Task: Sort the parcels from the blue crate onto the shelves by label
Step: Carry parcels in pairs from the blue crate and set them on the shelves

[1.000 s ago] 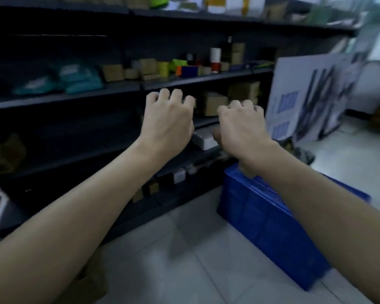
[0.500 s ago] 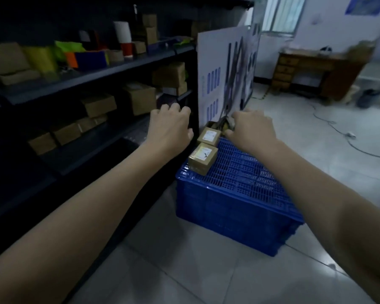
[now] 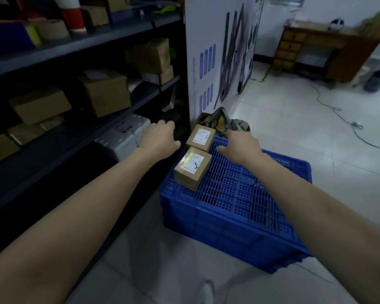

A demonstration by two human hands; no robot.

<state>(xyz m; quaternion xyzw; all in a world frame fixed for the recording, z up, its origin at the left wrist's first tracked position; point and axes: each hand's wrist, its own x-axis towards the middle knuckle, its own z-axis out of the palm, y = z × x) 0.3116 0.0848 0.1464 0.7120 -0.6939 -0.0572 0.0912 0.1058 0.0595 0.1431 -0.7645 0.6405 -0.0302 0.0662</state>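
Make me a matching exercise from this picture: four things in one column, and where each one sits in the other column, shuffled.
Things
1. near parcel
2. far parcel
3. wooden desk
4. white bundle

Places
A. far right of the room
B. on the blue crate, between the left hand and the right hand
C. on a lower shelf
D. on the crate's near left corner

Pairs: 1-D, 2-B, 3-A, 4-C

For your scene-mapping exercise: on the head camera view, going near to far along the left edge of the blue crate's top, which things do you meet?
Near labelled parcel → far labelled parcel → crumpled cloth just beyond the blue crate → white printed board.
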